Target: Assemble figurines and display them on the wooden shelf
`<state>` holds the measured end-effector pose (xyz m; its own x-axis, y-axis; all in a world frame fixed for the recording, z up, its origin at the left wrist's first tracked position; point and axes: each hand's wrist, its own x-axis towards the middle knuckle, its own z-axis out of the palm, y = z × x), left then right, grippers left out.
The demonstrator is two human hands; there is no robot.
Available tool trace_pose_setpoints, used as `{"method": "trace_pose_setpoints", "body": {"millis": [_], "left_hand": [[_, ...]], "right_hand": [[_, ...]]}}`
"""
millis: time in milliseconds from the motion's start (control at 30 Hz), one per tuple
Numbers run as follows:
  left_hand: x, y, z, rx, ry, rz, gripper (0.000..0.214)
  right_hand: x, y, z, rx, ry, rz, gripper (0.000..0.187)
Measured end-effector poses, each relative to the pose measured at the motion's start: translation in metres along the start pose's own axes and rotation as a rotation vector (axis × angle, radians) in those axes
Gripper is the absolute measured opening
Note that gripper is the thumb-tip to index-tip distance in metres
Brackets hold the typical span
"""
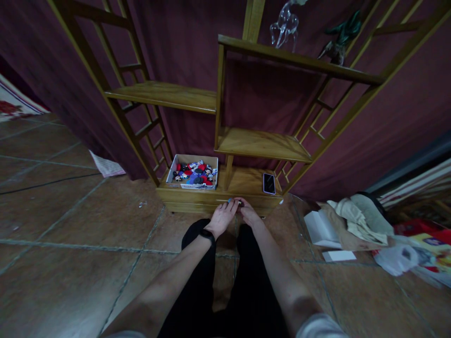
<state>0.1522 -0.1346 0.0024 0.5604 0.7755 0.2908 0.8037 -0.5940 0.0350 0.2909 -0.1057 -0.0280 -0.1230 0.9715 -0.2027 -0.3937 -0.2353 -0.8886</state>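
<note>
Both my hands meet at the front edge of the lowest board of a wooden shelf unit (197,201). My left hand (222,217), with a black band on its wrist, has its fingers curled and pinched together. My right hand (248,212) is closed beside it, fingertips touching the left ones. Between them is a tiny object (235,202) with a blue and a dark part, too small to name. A shallow cardboard box (176,164) holding several small colourful figures stands on the bottom board to the left. A phone (269,183) lies flat on the same board to the right.
Upper shelves carry a clear glass figurine (286,23) and a dark green one (341,35). A pile of cloth, papers and bags (355,220) lies on the tiled floor at right. A folded paper (105,166) lies by the maroon wall at left. My black-clad legs (229,281) are below.
</note>
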Motion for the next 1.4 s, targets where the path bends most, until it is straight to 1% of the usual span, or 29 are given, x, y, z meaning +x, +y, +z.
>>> {"method": "trace_pose_setpoints", "body": {"millis": [133,233,333,400,467,567,700,767,900,967,1033,1133,1233,1300,1400], "left_hand": [[0.001,0.000,0.000,-0.083,-0.026,-0.040,0.053],[0.001,0.000,0.000,-0.112,-0.034,-0.034,0.053],[0.002,-0.002,0.002,-0.146,-0.025,-0.028,0.055],[0.002,-0.003,0.003,-0.219,-0.006,-0.046,0.058],[0.004,-0.006,0.004,-0.336,0.025,-0.089,0.058],[0.007,-0.010,0.006,-0.531,0.086,-0.157,0.052],[0.012,-0.019,0.016,-0.713,0.178,-0.242,0.043],[0.014,-0.024,0.024,-0.793,0.180,-0.317,0.039],[0.018,-0.033,0.039,-1.010,0.134,-0.442,0.036],[0.019,-0.034,0.041,-1.144,0.136,-0.473,0.034],[0.020,-0.034,0.040,-1.251,0.138,-0.491,0.032],[0.019,-0.034,0.034,-1.336,0.130,-0.500,0.031],[0.018,-0.033,0.030,-1.391,0.116,-0.492,0.032],[0.018,-0.033,0.028,-1.422,0.108,-0.485,0.034],[0.018,-0.034,0.024,-1.467,0.119,-0.474,0.045]], "right_hand": [[0.001,-0.001,0.000,-0.027,0.023,-0.004,0.038],[0.001,-0.002,0.001,-0.048,0.038,-0.016,0.038],[0.000,-0.003,0.002,-0.041,0.054,-0.013,0.039],[-0.001,-0.004,0.003,-0.015,0.044,-0.014,0.039],[-0.001,-0.004,0.003,0.010,0.028,-0.020,0.039],[0.000,-0.004,0.003,0.024,-0.008,-0.016,0.035],[-0.002,-0.007,0.004,0.060,-0.055,-0.006,0.030],[-0.003,-0.008,0.004,0.066,-0.036,0.016,0.031],[-0.005,-0.010,0.006,0.005,0.006,0.042,0.035],[-0.006,-0.009,0.007,-0.036,0.016,0.015,0.036],[-0.005,-0.007,0.009,-0.075,0.036,-0.023,0.036],[-0.001,-0.002,0.009,-0.114,0.092,-0.088,0.035],[0.003,0.001,0.008,-0.184,0.152,-0.198,0.032],[0.004,0.001,0.006,-0.221,0.151,-0.250,0.031],[0.001,-0.005,0.005,-0.232,0.096,-0.270,0.029]]}}
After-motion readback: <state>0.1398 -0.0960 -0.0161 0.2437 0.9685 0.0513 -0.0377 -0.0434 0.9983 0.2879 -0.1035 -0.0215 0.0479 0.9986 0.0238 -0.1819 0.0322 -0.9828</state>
